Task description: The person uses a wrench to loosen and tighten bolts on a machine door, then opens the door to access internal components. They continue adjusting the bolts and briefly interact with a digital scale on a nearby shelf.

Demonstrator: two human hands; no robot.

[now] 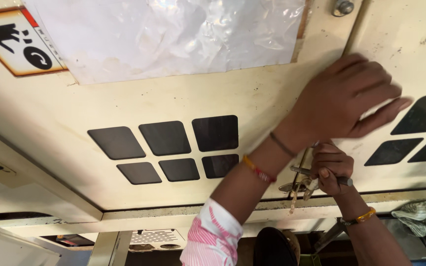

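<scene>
Nearest the lens, at the bottom middle of the frame, is a pink-and-white sleeve (212, 236) on the arm that runs up and to the right across the picture. That arm ends in the left hand (343, 101), spread flat with fingers out, pressing on the right cream door panel (410, 44) at the upper right, just past the seam between the two panels. It grips nothing; it only bears on the metal.

Below it, at the lower right, the right hand (332, 167) is curled shut around a dark metal handle (301, 171) that lies crosswise at the seam. Just under the fist hangs a small bunch of keys (299, 189), at or very near a latch; whether a key is seated in a lock I cannot tell, the fist hides that spot.

As far as it shows, both panels sit shut and flush, the seam narrow, so the door has not swung yet; the handle is gripped but I judge it not yet thrown fully over. The work at the latch looks early to middling, with the opening or final fastening left.

The left cream door panel (124, 108) fills the middle, with six dark window squares (173, 148), a crinkled plastic sheet (173, 34) at the top, and a warning sticker (16, 39) in the upper left. A striped cloth (420, 216) lies at the far lower right.
</scene>
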